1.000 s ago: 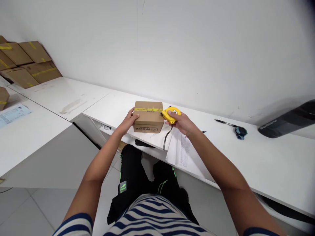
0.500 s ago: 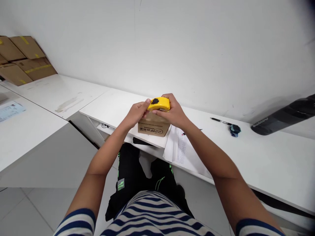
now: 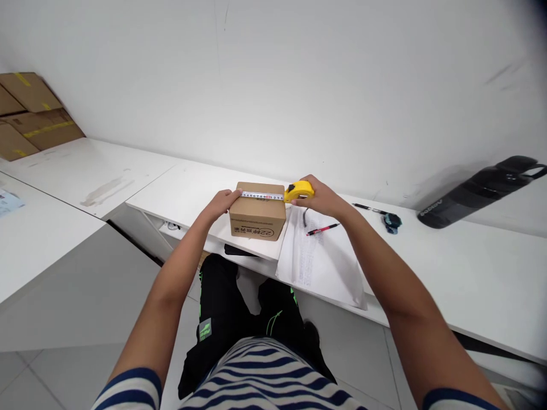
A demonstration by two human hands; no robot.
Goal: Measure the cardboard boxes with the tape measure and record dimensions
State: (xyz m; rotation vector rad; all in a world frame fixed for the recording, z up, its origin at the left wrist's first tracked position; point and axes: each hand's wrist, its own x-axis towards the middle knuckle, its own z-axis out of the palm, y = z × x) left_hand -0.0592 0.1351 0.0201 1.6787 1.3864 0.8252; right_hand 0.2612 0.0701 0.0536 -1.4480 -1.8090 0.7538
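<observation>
Left hand [image 3: 224, 203]: fingers drawn together at frame centre, thumb on the left end of the white blade [image 3: 265, 197].
Right hand [image 3: 321, 199]: fingers curled round the yellow tape measure [image 3: 299, 191], just right of centre.
Carton [image 3: 258, 219]: mid-frame on the table [image 3: 444, 262], the blade running across its top.
Hidden: the blade's first numbers, under the left thumb; some right fingers, behind the case.
Cut off: stacked boxes [image 3: 49, 130], upper left.
Hard to read: writing on the papers [image 3: 331, 267], lower centre-right.
</observation>
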